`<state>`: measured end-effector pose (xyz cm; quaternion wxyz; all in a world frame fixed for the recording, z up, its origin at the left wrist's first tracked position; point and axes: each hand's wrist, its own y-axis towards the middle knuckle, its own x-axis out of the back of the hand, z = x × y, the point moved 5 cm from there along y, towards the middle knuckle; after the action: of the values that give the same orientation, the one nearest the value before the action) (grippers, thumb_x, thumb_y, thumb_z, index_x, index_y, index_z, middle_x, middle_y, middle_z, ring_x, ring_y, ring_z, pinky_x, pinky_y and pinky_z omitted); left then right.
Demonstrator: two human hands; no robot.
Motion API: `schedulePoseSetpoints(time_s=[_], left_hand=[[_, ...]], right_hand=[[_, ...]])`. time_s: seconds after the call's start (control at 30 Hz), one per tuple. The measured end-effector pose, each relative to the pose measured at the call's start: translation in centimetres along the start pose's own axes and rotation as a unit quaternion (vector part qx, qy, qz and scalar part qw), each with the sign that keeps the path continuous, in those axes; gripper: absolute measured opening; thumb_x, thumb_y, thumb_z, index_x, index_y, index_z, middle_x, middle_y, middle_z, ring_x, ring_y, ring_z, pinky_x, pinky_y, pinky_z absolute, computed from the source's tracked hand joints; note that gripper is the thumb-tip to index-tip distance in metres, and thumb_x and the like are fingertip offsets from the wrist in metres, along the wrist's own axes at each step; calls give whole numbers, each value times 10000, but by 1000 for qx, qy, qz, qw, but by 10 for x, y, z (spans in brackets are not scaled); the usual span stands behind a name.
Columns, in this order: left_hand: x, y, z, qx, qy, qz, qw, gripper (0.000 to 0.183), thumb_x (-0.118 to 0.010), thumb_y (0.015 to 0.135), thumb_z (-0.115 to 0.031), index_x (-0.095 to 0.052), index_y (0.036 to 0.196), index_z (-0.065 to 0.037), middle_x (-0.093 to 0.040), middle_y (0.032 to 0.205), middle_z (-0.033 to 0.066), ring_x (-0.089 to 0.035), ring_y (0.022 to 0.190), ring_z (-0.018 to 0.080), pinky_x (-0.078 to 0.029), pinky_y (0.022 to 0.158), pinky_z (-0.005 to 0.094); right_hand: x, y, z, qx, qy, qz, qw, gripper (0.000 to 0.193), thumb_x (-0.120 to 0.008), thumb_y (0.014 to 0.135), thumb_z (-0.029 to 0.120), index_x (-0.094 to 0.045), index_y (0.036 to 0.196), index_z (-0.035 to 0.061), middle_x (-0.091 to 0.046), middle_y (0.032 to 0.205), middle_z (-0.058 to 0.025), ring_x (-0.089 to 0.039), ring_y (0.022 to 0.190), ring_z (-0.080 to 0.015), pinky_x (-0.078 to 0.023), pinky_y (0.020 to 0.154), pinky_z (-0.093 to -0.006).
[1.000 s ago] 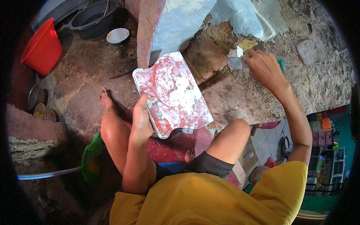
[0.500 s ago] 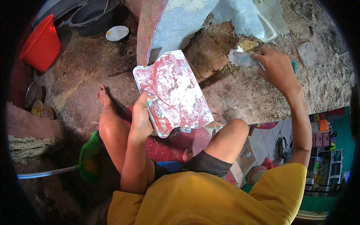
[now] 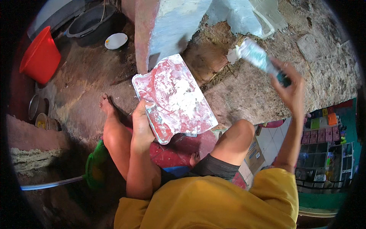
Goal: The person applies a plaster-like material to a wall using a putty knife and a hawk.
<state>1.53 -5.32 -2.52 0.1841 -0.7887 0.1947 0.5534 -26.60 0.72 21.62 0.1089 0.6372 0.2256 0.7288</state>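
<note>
My left hand [image 3: 142, 124] grips the edge of a flat red board [image 3: 167, 122], its thumb on top and its fingers hidden underneath. White paste [image 3: 183, 93] is smeared over most of the board, thickest near the middle. Out to the right, my right hand [image 3: 291, 86] is closed round the dark green handle of a putty knife [image 3: 256, 54]. White paste coats the wide blade, which is blurred by motion. The blade's tip is close to a pale patch [image 3: 232, 56] on the rough wall [image 3: 297, 61]; whether they touch I cannot tell.
A red bucket [image 3: 40, 57], a black tub [image 3: 93, 24] and a white plate [image 3: 116, 41] stand at the far left. A green net [image 3: 93, 164] with a pale pole is by my left leg. A light-blue painted pillar [image 3: 173, 26] rises ahead. Shelves [image 3: 328, 160] stand at lower right.
My right hand has come down and nearer, turning the putty knife so that its paste-coated face shows. The board in my left hand has barely shifted.
</note>
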Motion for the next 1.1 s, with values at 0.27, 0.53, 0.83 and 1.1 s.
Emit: schedulePoseSetpoints(time_s=[0.27, 0.53, 0.83, 1.1], left_hand=[[-19, -2, 10, 52, -46, -26, 997, 373, -478, 819, -96, -527, 1146, 77, -628, 1056, 194, -644, 914, 291, -524, 847, 421], [1, -5, -18, -12, 21, -17, 1000, 417, -452, 800, -98, -499, 1172, 84, -615, 1074, 203, -637, 934, 306, -524, 868, 434], [6, -4, -8, 48, 92, -73, 992, 439, -473, 772, -107, -508, 1182, 48, -617, 1085, 181, -629, 951, 298, -503, 895, 415], [-5, 2, -4, 14, 64, -74, 995, 397, -463, 782, -84, -524, 1138, 81, -621, 1059, 201, -643, 917, 294, -530, 864, 425]], right_hand=[[-124, -65, 25, -79, 503, 107, 854, 361, -725, 744, 74, -668, 1101, 64, -635, 862, -57, -561, 827, -128, -428, 752, -251], [-137, -104, 0, -80, 443, 156, 879, 353, -703, 742, 40, -664, 1093, 40, -658, 1016, -102, -580, 968, -155, -419, 883, -278], [-149, -96, 27, -156, 547, -96, 817, 382, -634, 797, 1, -588, 1176, -16, -619, 1087, -101, -547, 996, -138, -406, 902, -277], [-167, -97, 35, -207, 512, -146, 821, 326, -642, 794, -18, -626, 1118, 7, -610, 965, -92, -565, 887, -154, -431, 809, -272]])
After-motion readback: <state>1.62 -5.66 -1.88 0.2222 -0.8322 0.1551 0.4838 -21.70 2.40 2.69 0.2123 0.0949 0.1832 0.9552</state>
